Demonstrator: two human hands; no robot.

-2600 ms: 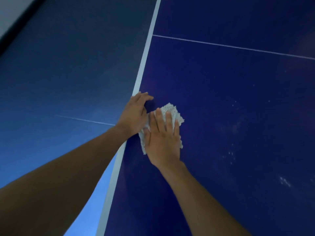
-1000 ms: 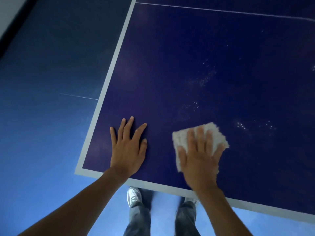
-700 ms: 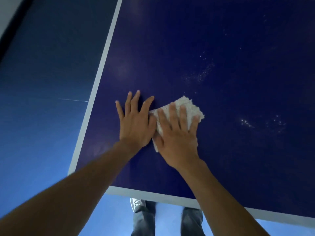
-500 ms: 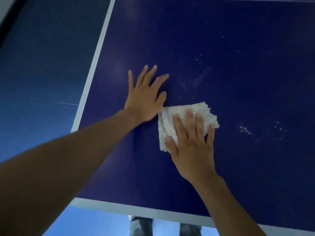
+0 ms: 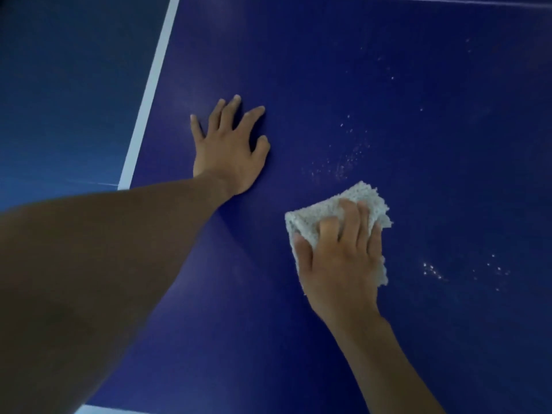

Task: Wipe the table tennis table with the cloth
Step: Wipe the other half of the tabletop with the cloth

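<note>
The fingers (image 5: 349, 222) of the right hand (image 5: 340, 264) are bent over a white, coarse-textured cloth (image 5: 316, 216). The index finger is curled the most, and the thumb lies on the left edge of the cloth. So this hand holds the cloth and presses it down on the dark blue worktop (image 5: 418, 115) of the table tennis table. The cloth is folded or bunched; its far corner sticks out beyond the fingertips and a strip of it shows on the right side of the hand. The right forearm goes down to the lower edge of the view.

The fingers (image 5: 227, 112) of the left hand (image 5: 230, 150) are straight and spread. This hand holds nothing; it lies flat with the palm on the worktop, to the left of the cloth and farther from the person, apart from it. The left forearm crosses the lower left part of the view.

Small white specks (image 5: 343, 162) lie on the worktop just beyond the cloth, and another group of specks (image 5: 433, 270) is to the right of the right hand. A white side line (image 5: 149, 94) runs along the left edge of the worktop, near the left hand. A thin white line (image 5: 448, 0) crosses the surface at the very top. Beside the worktop, on the left, is a blue floor (image 5: 59, 85).
</note>
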